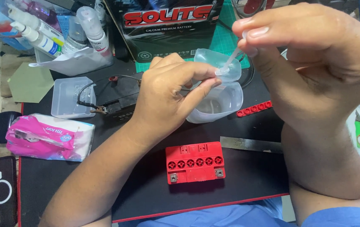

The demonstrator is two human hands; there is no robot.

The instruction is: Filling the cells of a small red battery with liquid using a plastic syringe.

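Over the red battery [194, 162] near us, our left hand [167, 98] pinches the clear plastic container [218, 96] by its rim to steady it, while our right hand [310, 63], fingers closed, grips a thin dropper [230, 63] dipped inside.

Black desk mat [146, 197], red batt. [194, 162], tissue pack [47, 138], steel ruler [249, 144]

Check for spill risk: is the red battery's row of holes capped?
No: the six holes on the red battery are open, and the red cap strip lies apart.
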